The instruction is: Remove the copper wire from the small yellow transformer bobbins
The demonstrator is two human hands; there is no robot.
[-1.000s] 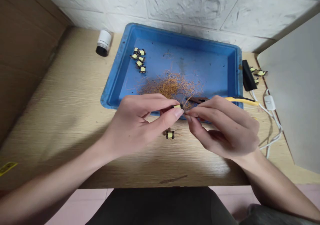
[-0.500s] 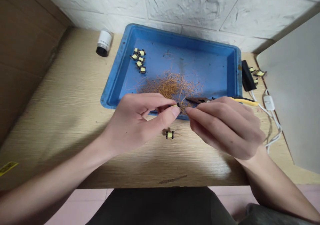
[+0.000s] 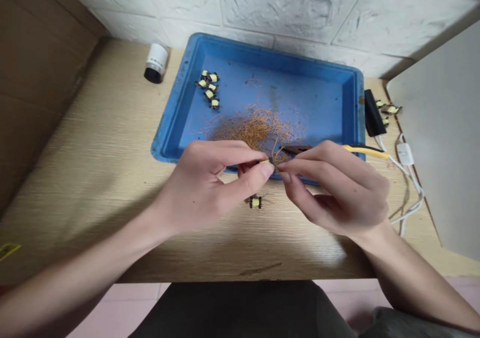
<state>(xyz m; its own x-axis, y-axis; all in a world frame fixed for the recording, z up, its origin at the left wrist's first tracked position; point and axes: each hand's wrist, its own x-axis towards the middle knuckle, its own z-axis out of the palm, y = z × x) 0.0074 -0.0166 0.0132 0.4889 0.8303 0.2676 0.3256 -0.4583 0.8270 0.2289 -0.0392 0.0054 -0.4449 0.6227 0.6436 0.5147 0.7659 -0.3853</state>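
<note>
My left hand (image 3: 221,183) pinches a small transformer coil (image 3: 265,162) with a yellow-taped middle and black ends; the fingers hide most of it. Thumb and forefinger of my right hand (image 3: 333,188) are pressed together right beside the coil's right end. Whatever they hold there is too small to make out. Behind the right hand lie needle-nose pliers (image 3: 365,151) with a yellow and black handle, jaws over the tray, partly hidden by that hand. Another transformer coil (image 3: 255,202) with thin wire ends lies on the table just below my hands.
A blue tray (image 3: 165,128) holds a heap of copper wire clippings (image 3: 255,128) and several transformer coils (image 3: 209,94) at its left. A white bottle with a black cap (image 3: 155,63) lies at the back left. Right of the tray are a black bar (image 3: 374,113) and a white cable (image 3: 416,203).
My right hand has shifted left and turned, bringing its fingertips up to the coil's end. My left hand with the coil has moved slightly right. The pliers stay put.
</note>
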